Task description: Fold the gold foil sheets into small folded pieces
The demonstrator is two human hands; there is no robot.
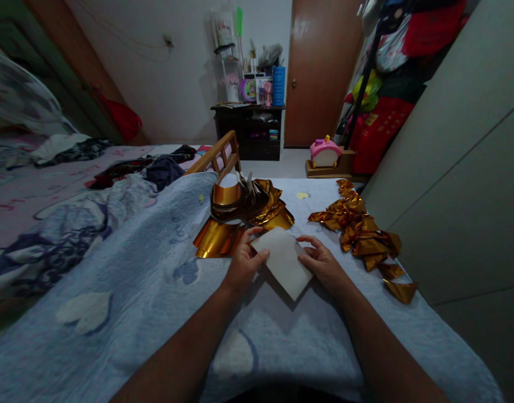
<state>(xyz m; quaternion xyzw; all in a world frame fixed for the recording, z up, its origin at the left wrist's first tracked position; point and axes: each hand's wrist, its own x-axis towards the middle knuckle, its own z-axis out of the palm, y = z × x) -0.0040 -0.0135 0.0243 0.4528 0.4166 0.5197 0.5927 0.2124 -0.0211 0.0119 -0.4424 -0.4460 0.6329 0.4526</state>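
Observation:
A sheet of paper [285, 263], its pale side facing me, is held between both hands just above the blue bedspread. My left hand [245, 260] pinches its left edge, thumb on top and fingers behind. On the opposite edge, my right hand [319, 260] grips the sheet the same way. Just beyond my left hand lies a loose pile of shiny gold foil sheets [223, 238], some curled with pale backs showing. To the right of my right hand, a heap of folded or crumpled gold foil pieces [361, 232] stretches along the bedspread's edge.
The blue bedspread [156, 336] covers the surface before me. At left is a bed with rumpled clothes [131, 196]; a wooden rail [219, 151] stands beyond the foil. A pale cabinet [462, 168] borders the right. Further off are a dark shelf [248, 134] and a pink toy [325, 152].

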